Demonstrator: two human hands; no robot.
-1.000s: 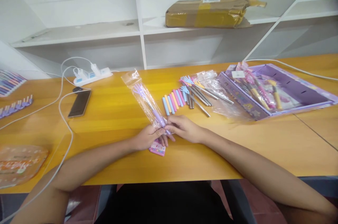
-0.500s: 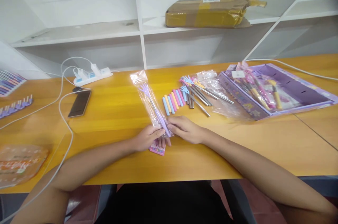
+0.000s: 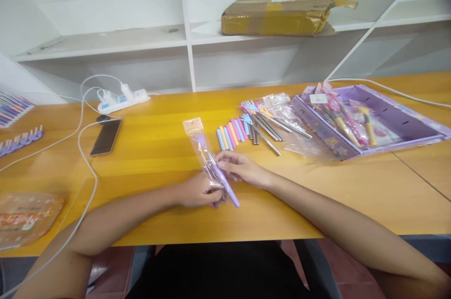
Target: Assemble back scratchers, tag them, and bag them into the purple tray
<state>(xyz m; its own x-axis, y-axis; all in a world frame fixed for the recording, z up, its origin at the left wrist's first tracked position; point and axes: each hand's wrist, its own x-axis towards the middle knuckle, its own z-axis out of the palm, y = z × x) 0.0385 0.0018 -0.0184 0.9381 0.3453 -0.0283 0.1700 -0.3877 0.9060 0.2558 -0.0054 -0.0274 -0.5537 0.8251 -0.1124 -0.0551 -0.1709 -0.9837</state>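
Observation:
A purple back scratcher (image 3: 221, 177) with a hand-shaped head and a metal rod lies slanted in a clear plastic sleeve (image 3: 193, 126). My left hand (image 3: 200, 189) is closed on the lower part of the sleeve, with a bit of pink and purple showing beneath it. My right hand (image 3: 243, 168) pinches the packaged scratcher near the top of its purple handle. Just beyond my right hand are several blue, yellow and pink handle tubes (image 3: 230, 135). Metal rods with small coloured hands (image 3: 264, 125) lie beside them.
A purple box (image 3: 401, 115) with packaged items stands at the right, next to crumpled clear plastic (image 3: 299, 134). At the left are a phone (image 3: 106, 137), a power strip (image 3: 123, 101), white cables and an orange bag (image 3: 30, 219). A taped carton (image 3: 275, 17) sits on the shelf.
The packaged scratcher has moved toward me, its handle end now lower. My right hand has shifted up along it to the handle's top. The pink card under my left hand is now mostly hidden.

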